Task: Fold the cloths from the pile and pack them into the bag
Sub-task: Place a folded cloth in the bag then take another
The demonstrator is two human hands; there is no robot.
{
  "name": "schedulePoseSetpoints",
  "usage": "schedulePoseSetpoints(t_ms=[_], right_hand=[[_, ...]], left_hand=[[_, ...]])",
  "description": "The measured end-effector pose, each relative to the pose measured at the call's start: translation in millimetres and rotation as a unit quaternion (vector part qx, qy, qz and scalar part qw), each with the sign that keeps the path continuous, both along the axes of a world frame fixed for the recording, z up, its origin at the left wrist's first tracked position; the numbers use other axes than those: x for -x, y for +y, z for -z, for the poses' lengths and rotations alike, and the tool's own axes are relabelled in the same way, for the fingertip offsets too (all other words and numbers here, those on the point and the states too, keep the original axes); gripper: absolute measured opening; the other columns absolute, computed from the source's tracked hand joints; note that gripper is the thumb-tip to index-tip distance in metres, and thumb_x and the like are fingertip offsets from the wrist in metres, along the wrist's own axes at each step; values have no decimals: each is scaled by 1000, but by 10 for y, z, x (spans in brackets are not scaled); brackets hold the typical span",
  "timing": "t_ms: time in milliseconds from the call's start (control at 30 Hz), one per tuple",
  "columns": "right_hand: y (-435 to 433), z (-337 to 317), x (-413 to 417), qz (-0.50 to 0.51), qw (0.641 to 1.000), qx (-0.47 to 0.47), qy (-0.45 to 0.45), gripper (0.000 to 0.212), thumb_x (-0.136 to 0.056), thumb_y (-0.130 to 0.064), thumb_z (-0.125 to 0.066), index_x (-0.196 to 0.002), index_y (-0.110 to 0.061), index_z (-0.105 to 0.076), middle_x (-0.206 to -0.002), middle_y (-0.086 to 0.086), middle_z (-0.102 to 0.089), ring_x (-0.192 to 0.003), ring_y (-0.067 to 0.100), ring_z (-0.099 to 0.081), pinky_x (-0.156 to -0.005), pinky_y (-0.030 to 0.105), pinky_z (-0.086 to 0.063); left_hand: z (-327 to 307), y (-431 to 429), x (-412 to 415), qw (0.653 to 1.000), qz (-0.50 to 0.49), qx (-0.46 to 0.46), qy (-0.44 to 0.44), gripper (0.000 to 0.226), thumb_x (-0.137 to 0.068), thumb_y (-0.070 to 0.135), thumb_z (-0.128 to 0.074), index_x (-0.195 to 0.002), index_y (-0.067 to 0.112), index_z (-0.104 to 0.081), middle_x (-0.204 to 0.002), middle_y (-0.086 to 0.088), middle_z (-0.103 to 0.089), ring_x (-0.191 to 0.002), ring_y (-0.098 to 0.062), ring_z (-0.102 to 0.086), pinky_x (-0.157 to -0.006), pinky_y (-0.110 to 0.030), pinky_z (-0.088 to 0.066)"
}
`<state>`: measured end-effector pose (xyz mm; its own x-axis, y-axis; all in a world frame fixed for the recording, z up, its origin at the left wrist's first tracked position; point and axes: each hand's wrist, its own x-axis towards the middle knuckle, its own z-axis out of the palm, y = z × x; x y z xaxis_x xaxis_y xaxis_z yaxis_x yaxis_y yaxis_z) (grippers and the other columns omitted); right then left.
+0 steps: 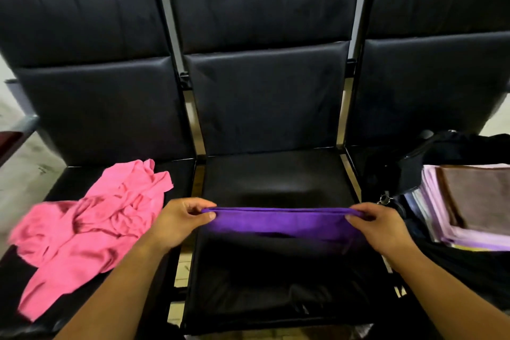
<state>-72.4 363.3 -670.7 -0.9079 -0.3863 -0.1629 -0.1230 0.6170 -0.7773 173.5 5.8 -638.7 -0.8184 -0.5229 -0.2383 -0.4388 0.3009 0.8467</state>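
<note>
A purple cloth (278, 222) is stretched level above the middle black seat (276, 174), doubled over with its top edges together. My left hand (180, 222) pinches its left corner and my right hand (382, 225) pinches its right corner. A crumpled pile of pink cloths (91, 229) lies on the left seat. On the right seat an open black bag (441, 154) holds a stack of folded cloths (474, 204), brown on top with lilac ones under it.
Three black padded seats stand in a row with metal bars (193, 174) between them. A pale floor (24, 163) shows at the left. A dark armrest (11, 141) sticks out at the far left edge.
</note>
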Motion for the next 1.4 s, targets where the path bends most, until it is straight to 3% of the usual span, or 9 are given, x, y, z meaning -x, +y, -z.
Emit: schedulePoseSetpoints(t_ms=[200, 333, 500, 700, 900, 1100, 1200, 1300, 1400], right_hand=[[26, -355, -62, -72, 992, 98, -16, 25, -87, -18, -80, -87, -43, -80, -88, -12, -77, -83, 4, -72, -75, 20, -56], [39, -548, -119, -81, 987, 133, -41, 5, -88, -20, -79, -89, -25, -80, -88, -5, -76, -82, 8, -71, -68, 16, -55], [46, -680, -136, -93, 986, 116, -73, 10, -88, -14, -78, -88, -6, -72, -73, 3, -74, -63, 8, -69, -52, 15, -50], [-58, -649, 35, -85, 996, 10, 26, 5, -86, -32, -81, -89, -33, -78, -83, -11, -75, -84, 11, -71, -73, 31, -58], [-177, -869, 46, -55, 989, 53, 128, 14, -90, -27, -76, -99, -37, -76, -90, -17, -72, -82, -1, -65, -76, 19, -49], [104, -94, -177, -122, 976, -47, 174, 24, -76, -2, -86, -92, -20, -82, -104, -1, -71, -91, 14, -70, -89, 17, -48], [280, 419, -427, -154, 967, -170, 111, 30, -69, 5, -83, -89, -18, -82, -99, 8, -74, -95, 29, -73, -90, 28, -53], [323, 648, -679, -102, 968, -229, 21, 29, -78, -11, -77, -107, -15, -75, -104, 12, -73, -102, 33, -69, -88, 32, -49], [212, 674, -729, -4, 975, -221, -39, 35, -90, -32, -73, -117, -9, -69, -111, 15, -74, -108, 35, -68, -92, 35, -50]], left_hand=[[-287, 35, -240, 999, -2, 21, 35, 13, -99, 15, -66, -96, 15, -79, -95, 0, -79, -91, -8, -72, -81, -13, -52], [-355, 15, -378, 999, -4, 11, 46, 17, -102, 17, -61, -107, 15, -77, -101, -5, -78, -96, -12, -69, -89, -30, -54], [-482, 52, -482, 999, -8, 5, 50, 20, -100, 13, -63, -114, 19, -77, -104, 4, -79, -101, -9, -73, -91, -25, -53], [-531, 56, -373, 994, -79, 27, 76, 19, -95, 10, -70, -108, 21, -78, -99, 9, -79, -96, -2, -72, -86, -18, -56], [-618, 21, -288, 986, -101, 54, 125, 19, -91, 9, -75, -103, 24, -78, -98, 13, -77, -95, 2, -70, -81, -12, -51], [148, 208, -592, 994, -35, 107, 1, 29, -81, -1, -82, -84, 27, -75, -92, 1, -77, -82, -8, -70, -78, -11, -48], [734, 411, -777, 958, 101, 194, -185, 21, -81, 30, -82, -100, 36, -74, -106, 9, -70, -101, -6, -63, -95, -28, -47], [1021, 719, -837, 934, 98, 229, -257, 36, -86, 52, -68, -120, 41, -63, -124, 12, -52, -121, -15, -48, -103, -32, -44], [1024, 980, -714, 946, 89, 240, -197, 40, -92, 47, -64, -130, 41, -55, -133, 12, -45, -127, -15, -43, -105, -31, -42]])
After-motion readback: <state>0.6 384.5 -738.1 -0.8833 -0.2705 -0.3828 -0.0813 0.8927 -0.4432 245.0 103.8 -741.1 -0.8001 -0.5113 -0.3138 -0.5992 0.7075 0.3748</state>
